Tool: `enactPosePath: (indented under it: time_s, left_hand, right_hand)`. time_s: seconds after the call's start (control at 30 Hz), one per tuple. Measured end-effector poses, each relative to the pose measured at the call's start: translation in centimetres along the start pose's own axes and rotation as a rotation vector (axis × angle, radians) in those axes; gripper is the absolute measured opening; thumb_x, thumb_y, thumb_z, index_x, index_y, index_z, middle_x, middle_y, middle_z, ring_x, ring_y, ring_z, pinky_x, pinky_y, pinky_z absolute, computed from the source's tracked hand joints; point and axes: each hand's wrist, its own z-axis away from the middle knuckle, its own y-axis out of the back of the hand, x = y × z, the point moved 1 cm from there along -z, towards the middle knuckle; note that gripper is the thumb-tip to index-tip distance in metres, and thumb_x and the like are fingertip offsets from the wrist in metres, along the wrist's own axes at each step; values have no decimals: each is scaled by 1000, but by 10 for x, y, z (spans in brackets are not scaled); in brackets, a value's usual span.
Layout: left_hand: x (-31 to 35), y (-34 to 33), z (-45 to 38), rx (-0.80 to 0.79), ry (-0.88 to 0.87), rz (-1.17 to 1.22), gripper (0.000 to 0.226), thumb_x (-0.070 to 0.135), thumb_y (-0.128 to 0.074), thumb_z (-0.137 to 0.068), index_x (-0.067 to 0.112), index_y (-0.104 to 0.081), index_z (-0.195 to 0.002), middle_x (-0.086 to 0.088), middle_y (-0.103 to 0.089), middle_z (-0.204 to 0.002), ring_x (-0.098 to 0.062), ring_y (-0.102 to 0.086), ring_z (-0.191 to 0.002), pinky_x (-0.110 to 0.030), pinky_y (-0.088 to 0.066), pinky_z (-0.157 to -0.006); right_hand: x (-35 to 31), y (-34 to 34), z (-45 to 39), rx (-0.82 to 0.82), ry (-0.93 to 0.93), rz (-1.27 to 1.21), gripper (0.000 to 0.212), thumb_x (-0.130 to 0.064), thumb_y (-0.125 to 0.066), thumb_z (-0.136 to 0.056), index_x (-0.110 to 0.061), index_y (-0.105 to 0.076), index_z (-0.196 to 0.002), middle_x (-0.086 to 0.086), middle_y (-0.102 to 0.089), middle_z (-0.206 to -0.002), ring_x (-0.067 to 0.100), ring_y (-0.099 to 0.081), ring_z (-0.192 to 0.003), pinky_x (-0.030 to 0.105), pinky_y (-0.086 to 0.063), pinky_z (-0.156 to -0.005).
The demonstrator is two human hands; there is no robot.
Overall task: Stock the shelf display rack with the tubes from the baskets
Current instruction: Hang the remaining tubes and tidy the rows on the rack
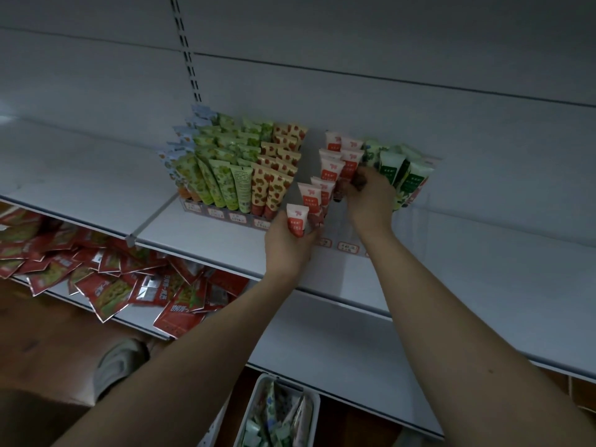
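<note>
At the rack (pixel 342 245), left hand (pixel 288 245) grips a red-and-white tube (pixel 296 219) upright, crimp up; right hand (pixel 371 195) clutches another

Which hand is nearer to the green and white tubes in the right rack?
Right. The right hand reaches in just beside the green and white tubes; the left hand holds a red and white tube farther left.

Head view, angled down, close to shelf (pixel 225 240)
</note>
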Motion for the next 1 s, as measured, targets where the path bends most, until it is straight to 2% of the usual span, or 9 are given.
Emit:
enactPosePath:
  time_s: [0.13, 0.23, 0.33, 0.47, 0.57, 0.67, 0.8, 0.87, 1.0]
  left_hand:
    - [5, 12, 2, 23, -23, -2, 45, 35, -80, -74, 23, -58, -111, 0, -65, -92, -24, -65, -84, -47, -57, -70]
    - [13, 20, 8, 12, -9, 36, 42, 50, -69, -79, 26, -56, -110, 3, -63, -89, -22, -64, -81, -41, -55, -66]
    - [22, 27, 17, -32, 15, 132, 19, 38, -47, -96, 24, -50, -108, -3, -57, -85, -23, -58, -69, -34, -47, -56]
    - [41, 37, 29, -108, 36, 251, 16, 17, -33, -101, 23, -48, -100, -8, -50, -73, -24, -52, -62, -29, -41, -50]
    - [55, 45, 32, -154, 72, 380, 18, 15, -42, -103, 20, -57, -96, -2, -59, -74, -19, -58, -69, -35, -45, -63]
    - [60, 52, 33, -240, 72, 402, 16, 15, -51, -100, 17, -67, -100, -5, -69, -92, -19, -64, -85, -45, -51, -85]
    - [64, 54, 41, -272, 13, 363, 16, 16, -55, -98, 11, -68, -104, -18, -68, -101, -25, -63, -91, -52, -51, -87]
    - [70, 53, 43, -284, -16, 359, 14, 14, -54, -99, 14, -68, -101, -11, -69, -95, -21, -64, -88, -47, -53, -84]
    - [76, 48, 46, -316, -62, 341, 13, 13, -55, -98, 13, -67, -98, 4, -68, -82, -6, -64, -76, -25, -53, -70]
  right_hand:
    - [1, 2, 9, 14, -55, 26, 11, -6, -56, -94, -3, -66, -97, -1, -62, -88, 12, -55, -78, 7, -33, -52]
    - [-1, 6, 18, 75, -80, 16, 14, -6, -50, -96, -4, -63, -97, 5, -63, -86, 19, -58, -76, 31, -49, -65]
    - [-11, 16, 38, 110, -130, -74, 13, -11, -48, -98, -13, -60, -93, 4, -64, -82, 27, -64, -72, 47, -55, -67]
    - [-33, 28, 77, -83, -240, -248, 19, -12, -48, -100, -16, -60, -86, 0, -64, -74, 15, -61, -56, 36, -55, -56]
    - [-40, 35, 100, -261, -264, -271, 20, -18, -52, -100, -15, -65, -85, -1, -68, -77, 8, -61, -59, 26, -52, -57]
    - [-43, 39, 117, -402, -232, -247, 13, -27, -59, -96, -21, -69, -89, -5, -72, -83, 6, -65, -73, 20, -50, -61]
    - [-52, 44, 127, -436, -197, -316, 18, -34, -63, -94, -18, -70, -99, -5, -74, -84, 8, -69, -76, 18, -49, -60]
    - [-53, 47, 127, -409, -203, -325, 18, -35, -62, -93, -21, -67, -104, -5, -74, -86, 9, -70, -76, 20, -51, -62]
    - [-50, 49, 124, -403, -184, -290, 16, -37, -60, -94, -23, -64, -103, -5, -72, -86, 11, -69, -77, 26, -52, -64]
